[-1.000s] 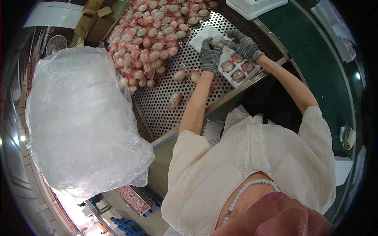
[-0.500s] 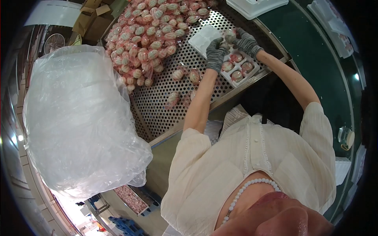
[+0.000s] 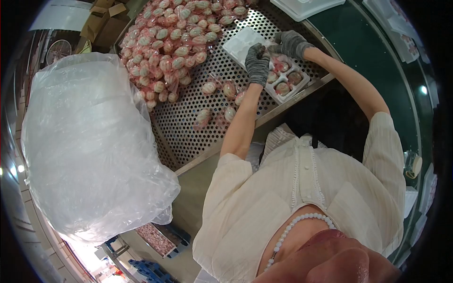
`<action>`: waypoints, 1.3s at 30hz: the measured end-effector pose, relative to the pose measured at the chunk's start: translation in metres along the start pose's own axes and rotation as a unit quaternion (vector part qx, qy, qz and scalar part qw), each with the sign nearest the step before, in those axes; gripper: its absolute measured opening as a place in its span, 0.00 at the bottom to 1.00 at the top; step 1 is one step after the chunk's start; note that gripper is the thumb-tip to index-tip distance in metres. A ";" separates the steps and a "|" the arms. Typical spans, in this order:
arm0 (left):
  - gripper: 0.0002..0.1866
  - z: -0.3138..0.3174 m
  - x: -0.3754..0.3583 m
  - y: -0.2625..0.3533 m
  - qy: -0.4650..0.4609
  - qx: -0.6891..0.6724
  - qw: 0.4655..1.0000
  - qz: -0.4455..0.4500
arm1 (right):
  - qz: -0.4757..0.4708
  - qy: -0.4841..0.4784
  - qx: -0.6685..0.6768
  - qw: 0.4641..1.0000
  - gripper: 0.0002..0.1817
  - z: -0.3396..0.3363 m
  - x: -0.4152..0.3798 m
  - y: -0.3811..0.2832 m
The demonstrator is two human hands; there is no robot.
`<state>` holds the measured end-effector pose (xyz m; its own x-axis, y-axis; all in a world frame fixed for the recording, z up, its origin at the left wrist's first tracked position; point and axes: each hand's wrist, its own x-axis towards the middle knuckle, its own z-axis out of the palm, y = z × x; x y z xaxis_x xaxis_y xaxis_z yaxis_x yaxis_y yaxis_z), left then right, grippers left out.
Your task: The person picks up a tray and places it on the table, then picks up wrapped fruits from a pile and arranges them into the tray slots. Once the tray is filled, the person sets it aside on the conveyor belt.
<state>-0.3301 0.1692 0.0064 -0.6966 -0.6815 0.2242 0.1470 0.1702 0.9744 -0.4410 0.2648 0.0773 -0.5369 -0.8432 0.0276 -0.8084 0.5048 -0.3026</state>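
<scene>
A white plastic tray (image 3: pixel 298 88) with moulded compartments lies on the perforated metal worktop (image 3: pixel 179 123). Round pieces in clear and pink film (image 3: pixel 282 88) sit in its near compartments; its white, ridged far part (image 3: pixel 243 41) holds nothing visible. My left hand (image 3: pixel 258 65), in a grey striped glove, is over the tray's left side with fingers curled together. From the right, my gloved right hand (image 3: pixel 291 45) reaches over the tray, fingers bent towards the left hand. Pinkish film shows between the hands, but what each one grips is hidden.
A large heap of wrapped round pieces (image 3: pixel 165 45) covers the worktop's far left. Several loose ones (image 3: pixel 229 89) lie nearer. A big clear plastic bag of white material (image 3: pixel 94 146) stands at left. White trays (image 3: pixel 306 7) rest on the green surface (image 3: pixel 373 70) at right.
The wrapped round piece held up between both hands is no longer visible there. My right hand has shifted slightly left, and my left hand's fingers have curled in. The view has shifted slightly.
</scene>
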 end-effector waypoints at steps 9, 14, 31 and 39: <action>0.11 -0.014 0.004 -0.001 -0.067 0.280 0.949 0.131 | -0.073 -0.009 0.093 0.993 0.22 0.003 -0.005 -0.005; 0.11 -0.012 0.003 -0.002 -0.073 0.299 0.942 0.135 | -0.041 -0.074 0.103 0.991 0.11 0.016 0.006 -0.003; 0.14 -0.016 -0.002 0.023 -0.151 0.399 0.896 0.123 | -0.124 -0.077 -0.072 0.987 0.08 0.030 0.023 -0.007; 0.13 -0.027 0.009 0.008 -0.164 0.443 0.859 0.197 | -0.012 -0.153 -0.009 0.988 0.10 0.037 0.027 -0.008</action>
<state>-0.3159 0.1451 0.0167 -0.8973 -0.2346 0.3739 -0.0743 0.9152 0.3960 -0.4399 0.2316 0.0456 -0.4216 -0.8699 -0.2560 -0.8260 0.4849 -0.2874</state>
